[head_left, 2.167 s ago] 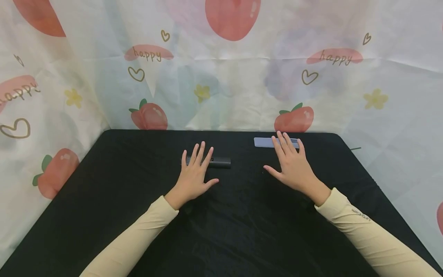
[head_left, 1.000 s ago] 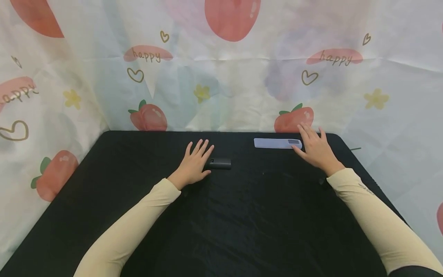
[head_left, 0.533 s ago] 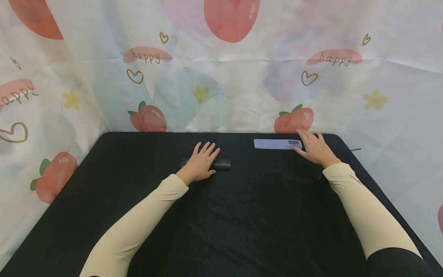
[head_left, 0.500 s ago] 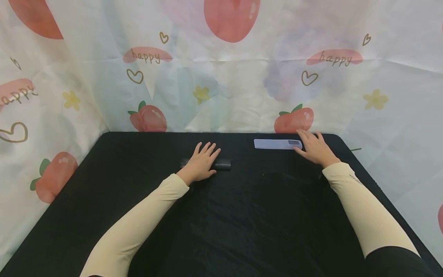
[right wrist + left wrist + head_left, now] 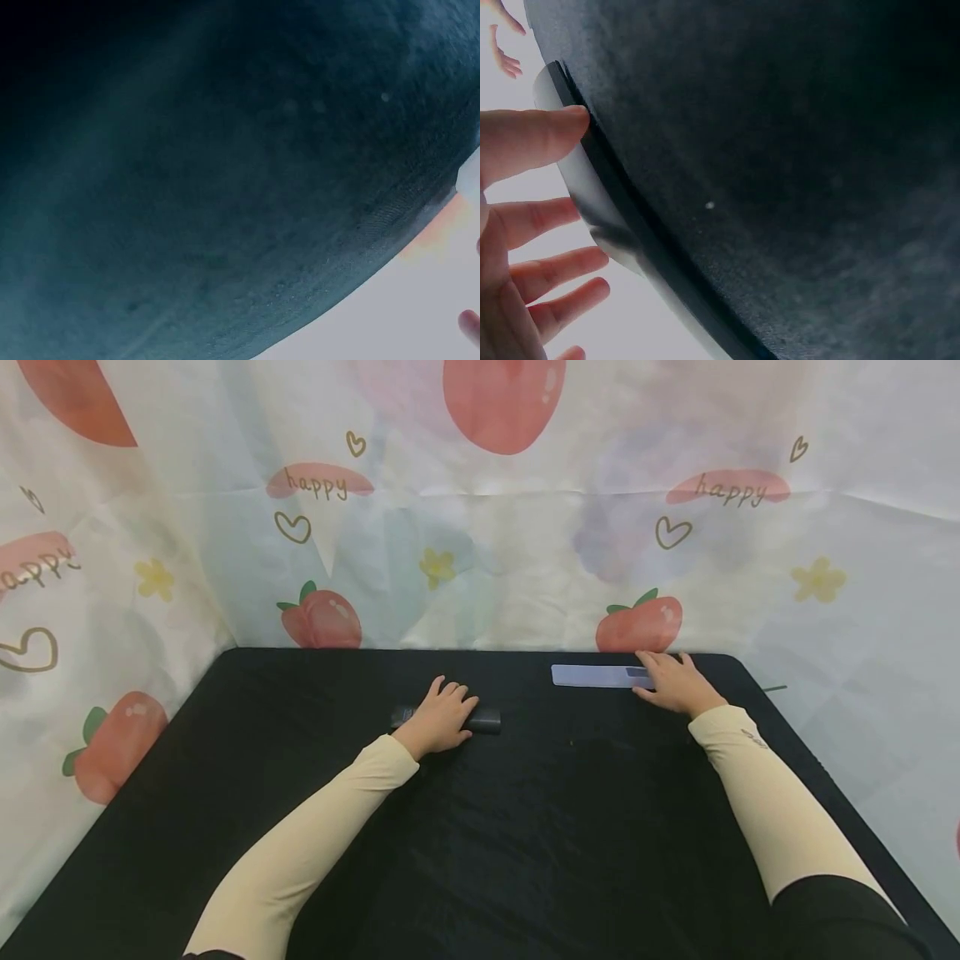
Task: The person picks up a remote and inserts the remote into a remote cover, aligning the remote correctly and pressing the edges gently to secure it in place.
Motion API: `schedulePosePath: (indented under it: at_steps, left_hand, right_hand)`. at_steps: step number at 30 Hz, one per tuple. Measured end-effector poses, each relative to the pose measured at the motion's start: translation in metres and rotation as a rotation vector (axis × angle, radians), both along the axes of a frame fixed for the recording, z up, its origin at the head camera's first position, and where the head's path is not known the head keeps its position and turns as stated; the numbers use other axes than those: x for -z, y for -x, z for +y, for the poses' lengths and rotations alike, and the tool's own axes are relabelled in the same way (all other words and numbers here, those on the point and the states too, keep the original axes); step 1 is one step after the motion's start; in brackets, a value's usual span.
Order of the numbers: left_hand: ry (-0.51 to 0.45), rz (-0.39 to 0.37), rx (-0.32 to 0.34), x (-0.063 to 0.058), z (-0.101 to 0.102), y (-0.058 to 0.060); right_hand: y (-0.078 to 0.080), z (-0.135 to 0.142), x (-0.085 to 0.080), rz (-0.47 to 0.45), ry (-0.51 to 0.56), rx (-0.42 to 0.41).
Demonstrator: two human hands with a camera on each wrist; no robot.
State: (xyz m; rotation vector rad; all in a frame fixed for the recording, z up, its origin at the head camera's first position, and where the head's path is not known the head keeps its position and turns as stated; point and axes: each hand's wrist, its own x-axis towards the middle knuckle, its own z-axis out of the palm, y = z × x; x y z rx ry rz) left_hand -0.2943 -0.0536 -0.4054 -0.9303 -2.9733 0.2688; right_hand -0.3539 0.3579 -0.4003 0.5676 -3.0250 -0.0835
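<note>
A long black bar (image 5: pixel 486 721) with small pale marks near its left end lies on the black table; its kind is unclear. My left hand (image 5: pixel 438 717) is over its middle, thumb on the near side, fingers bending toward the far side. In the left wrist view the thumb (image 5: pixel 540 142) overlaps the bar (image 5: pixel 577 169), and the fingertips lie along its other edge, with no firm grip visible. To the right lies a flat pale-blue strip (image 5: pixel 592 676) with a dark rectangular window. My right hand (image 5: pixel 678 683) spans its right end, thumb near, fingers far. The right wrist view shows only a fingertip (image 5: pixel 470 324).
A black cloth covers the table (image 5: pixel 480 860). Behind and beside it hangs a pale curtain (image 5: pixel 487 568) printed with fruit, hearts and "happy". A thin dark stick-like mark (image 5: pixel 775 688) shows beyond the right table edge.
Both hands have come lower. The left has shifted slightly right over the black bar, its fingers more bent. The right has moved left and covers the strip's right end. Both objects lie in place.
</note>
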Motion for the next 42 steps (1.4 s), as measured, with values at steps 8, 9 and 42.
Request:
schedulePosePath:
  at_steps: [8, 9, 42]
  left_hand:
    - [0.010, -0.041, -0.014, 0.000, 0.002, -0.001]
    - [0.011, -0.043, -0.014, -0.001, 0.002, -0.001]
    - [-0.156, -0.127, 0.119, -0.003, -0.015, -0.031]
  right_hand:
    - [0.000, -0.003, 0.001, -0.062, -0.026, -0.006]
    - [0.001, -0.003, 0.001, -0.064, -0.031, -0.006]
    - [-0.025, -0.013, -0.004, -0.108, 0.133, 0.039]
